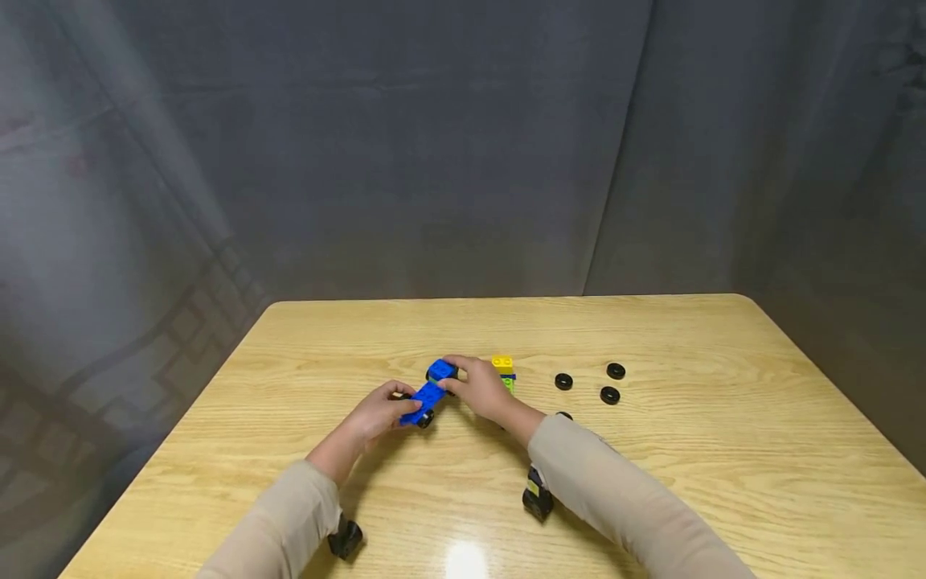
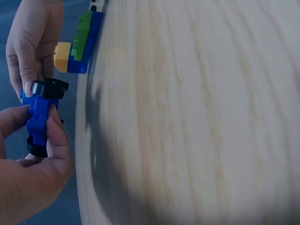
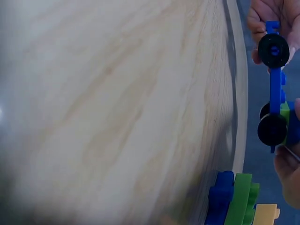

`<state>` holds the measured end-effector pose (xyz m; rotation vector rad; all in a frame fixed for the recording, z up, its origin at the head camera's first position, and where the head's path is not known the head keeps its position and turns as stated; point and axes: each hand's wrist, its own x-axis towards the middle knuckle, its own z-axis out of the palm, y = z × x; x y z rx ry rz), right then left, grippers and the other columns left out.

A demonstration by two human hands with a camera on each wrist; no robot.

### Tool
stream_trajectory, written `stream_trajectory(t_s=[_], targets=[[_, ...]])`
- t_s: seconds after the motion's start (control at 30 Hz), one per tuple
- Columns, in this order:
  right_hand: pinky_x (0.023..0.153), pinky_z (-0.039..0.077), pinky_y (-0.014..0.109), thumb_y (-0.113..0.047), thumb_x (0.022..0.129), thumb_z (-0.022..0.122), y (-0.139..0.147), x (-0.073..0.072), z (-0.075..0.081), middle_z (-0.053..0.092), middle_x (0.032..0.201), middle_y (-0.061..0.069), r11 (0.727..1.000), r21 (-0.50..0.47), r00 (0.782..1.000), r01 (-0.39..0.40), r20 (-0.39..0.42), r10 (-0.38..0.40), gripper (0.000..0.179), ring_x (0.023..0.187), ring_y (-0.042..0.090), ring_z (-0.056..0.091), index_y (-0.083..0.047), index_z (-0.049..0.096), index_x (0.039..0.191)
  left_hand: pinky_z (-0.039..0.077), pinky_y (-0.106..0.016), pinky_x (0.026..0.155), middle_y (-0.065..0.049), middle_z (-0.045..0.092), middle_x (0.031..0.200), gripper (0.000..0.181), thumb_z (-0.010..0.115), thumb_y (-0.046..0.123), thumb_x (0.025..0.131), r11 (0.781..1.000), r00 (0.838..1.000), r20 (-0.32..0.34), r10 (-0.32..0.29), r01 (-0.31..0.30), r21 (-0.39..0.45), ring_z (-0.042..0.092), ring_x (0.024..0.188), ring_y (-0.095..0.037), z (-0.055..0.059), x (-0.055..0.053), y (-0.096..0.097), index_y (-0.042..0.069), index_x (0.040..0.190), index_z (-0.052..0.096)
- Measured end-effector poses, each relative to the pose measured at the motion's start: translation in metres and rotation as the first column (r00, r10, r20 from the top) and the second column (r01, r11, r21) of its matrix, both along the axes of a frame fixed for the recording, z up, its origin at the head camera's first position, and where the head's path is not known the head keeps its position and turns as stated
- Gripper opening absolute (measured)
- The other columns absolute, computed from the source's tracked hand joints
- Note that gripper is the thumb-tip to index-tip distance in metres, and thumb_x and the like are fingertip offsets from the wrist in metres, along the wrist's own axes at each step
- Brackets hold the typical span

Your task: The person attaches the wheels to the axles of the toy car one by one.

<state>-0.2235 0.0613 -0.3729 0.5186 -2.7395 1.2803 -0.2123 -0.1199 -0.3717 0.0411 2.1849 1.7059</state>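
Observation:
A blue toy block car (image 1: 428,396) with black wheels is held above the table between both hands. At its near end, my left hand (image 1: 378,413) grips the blue base between thumb and fingers. My right hand (image 1: 483,389) pinches the far end, where a blue block (image 1: 441,370) sits on a thin green one. In the right wrist view, black wheels (image 3: 272,130) show at both ends of the base. Just beyond my right hand stands another block build (image 1: 502,365) of yellow, green and blue, partly hidden by that hand.
Three loose black tyres (image 1: 563,381) lie on the wooden table (image 1: 687,338) at right. A black wheel piece (image 1: 538,504) is beside the right sleeve, another wheel piece (image 1: 346,537) by the left sleeve. Another black piece is mostly covered by the right forearm. Grey curtains (image 1: 434,161) hang behind.

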Motion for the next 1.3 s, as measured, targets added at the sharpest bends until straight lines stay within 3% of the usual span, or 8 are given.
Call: stream_trajectory(t_s=[0.27, 0.47, 0.63, 0.9, 1.13, 1.3], targets=[[0.078, 0.045, 0.033, -0.017, 0.081, 0.060, -0.005, -0.007, -0.005, 0.054, 0.115, 0.011, 1.000, 0.001, 1.000, -0.003, 0.014, 0.003, 0.040, 0.101, 0.025, 0.052, -0.003, 0.053, 0.117, 0.047, -0.031, 0.060, -0.011, 0.051, 0.083, 0.022, 0.058, 0.005, 0.080, 0.996, 1.000, -0.029, -0.008, 0.006, -0.094, 0.052, 0.066, -0.016, -0.006, -0.008, -0.005, -0.004, 0.099, 0.052], [0.075, 0.045, 0.029, -0.012, 0.079, 0.062, -0.009, -0.013, -0.007, 0.057, 0.108, 0.009, 0.999, 0.019, 1.000, -0.027, 0.012, 0.027, 0.033, 0.093, 0.020, 0.054, -0.004, 0.057, 0.111, 0.047, -0.027, 0.055, -0.009, 0.053, 0.079, 0.022, 0.059, 0.004, 0.079, 0.994, 1.000, -0.013, -0.026, 0.024, -0.107, 0.052, 0.062, -0.014, -0.006, -0.007, -0.008, -0.007, 0.096, 0.052], [0.069, 0.045, 0.025, -0.007, 0.077, 0.064, -0.012, -0.014, -0.008, 0.058, 0.098, 0.010, 0.998, 0.027, 0.998, -0.058, -0.009, 0.059, 0.028, 0.083, 0.017, 0.055, -0.001, 0.059, 0.103, 0.048, -0.028, 0.056, -0.010, 0.056, 0.079, 0.024, 0.058, 0.002, 0.079, 0.993, 0.999, -0.003, -0.051, 0.050, -0.110, 0.054, 0.063, -0.014, -0.008, -0.007, -0.010, -0.009, 0.099, 0.052], [0.071, 0.044, 0.026, -0.007, 0.076, 0.065, -0.014, -0.014, -0.008, 0.058, 0.097, 0.010, 0.997, 0.034, 0.998, -0.064, -0.018, 0.065, 0.028, 0.084, 0.016, 0.054, 0.000, 0.059, 0.103, 0.049, -0.032, 0.062, -0.013, 0.055, 0.087, 0.028, 0.058, -0.001, 0.078, 0.988, 0.995, -0.013, -0.094, 0.092, -0.123, 0.056, 0.070, -0.016, -0.007, -0.008, -0.011, -0.012, 0.103, 0.050], [0.069, 0.043, 0.024, -0.008, 0.076, 0.065, -0.014, -0.014, -0.009, 0.058, 0.095, 0.008, 0.995, 0.059, 0.997, -0.077, -0.008, 0.077, 0.027, 0.080, 0.015, 0.052, -0.001, 0.060, 0.103, 0.047, -0.033, 0.064, -0.010, 0.054, 0.086, 0.030, 0.061, 0.001, 0.077, 0.967, 0.991, -0.041, -0.128, 0.115, -0.227, 0.053, 0.073, -0.016, -0.007, -0.008, -0.010, -0.007, 0.104, 0.052], [0.072, 0.044, 0.025, -0.008, 0.077, 0.064, -0.015, -0.013, -0.010, 0.058, 0.098, 0.008, 0.996, 0.048, 0.997, -0.074, 0.007, 0.074, 0.027, 0.084, 0.016, 0.053, -0.001, 0.059, 0.103, 0.047, -0.033, 0.065, -0.010, 0.055, 0.088, 0.031, 0.062, 0.003, 0.077, 0.958, 0.989, -0.040, -0.145, 0.130, -0.255, 0.054, 0.075, -0.016, -0.007, -0.007, -0.010, -0.006, 0.106, 0.053]])
